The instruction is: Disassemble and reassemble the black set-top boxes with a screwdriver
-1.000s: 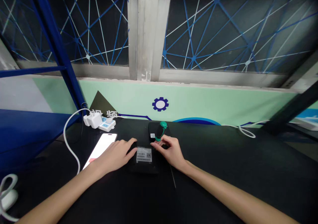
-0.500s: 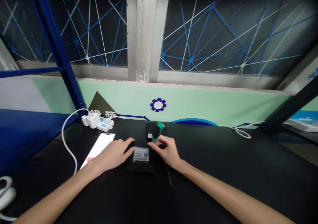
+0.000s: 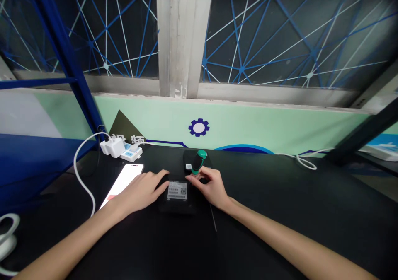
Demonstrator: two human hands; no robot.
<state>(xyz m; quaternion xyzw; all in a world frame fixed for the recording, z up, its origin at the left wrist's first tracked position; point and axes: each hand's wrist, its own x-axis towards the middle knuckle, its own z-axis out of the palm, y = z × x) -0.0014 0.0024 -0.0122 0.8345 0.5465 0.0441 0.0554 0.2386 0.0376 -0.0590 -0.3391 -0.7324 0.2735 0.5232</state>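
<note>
A black device with a silver printed label [image 3: 177,191] lies on the dark tabletop between my hands. My left hand [image 3: 147,192] lies beside its left edge, thumb and index finger spread apart, the thumb tip at the label's side. At the device's upper right, my right hand [image 3: 211,187] is closed in a pinch low on a screwdriver with a green and black handle [image 3: 199,161]. The screwdriver stands nearly upright, leaning slightly right. Its tip is hidden by my fingers. Just behind it lies a second flat black item [image 3: 188,158] with a small white sticker.
A lit phone [image 3: 122,182] lies under and beyond my left forearm. Behind it sit a white power strip [image 3: 130,152] and a plug with a white cable [image 3: 77,168]. A thin rod [image 3: 213,218] lies right of the device. Another white cable [image 3: 306,162] runs along the wall.
The view has tilted and shifted slightly. Both hands keep the same place at the device, and the screwdriver remains in my right fingers.
</note>
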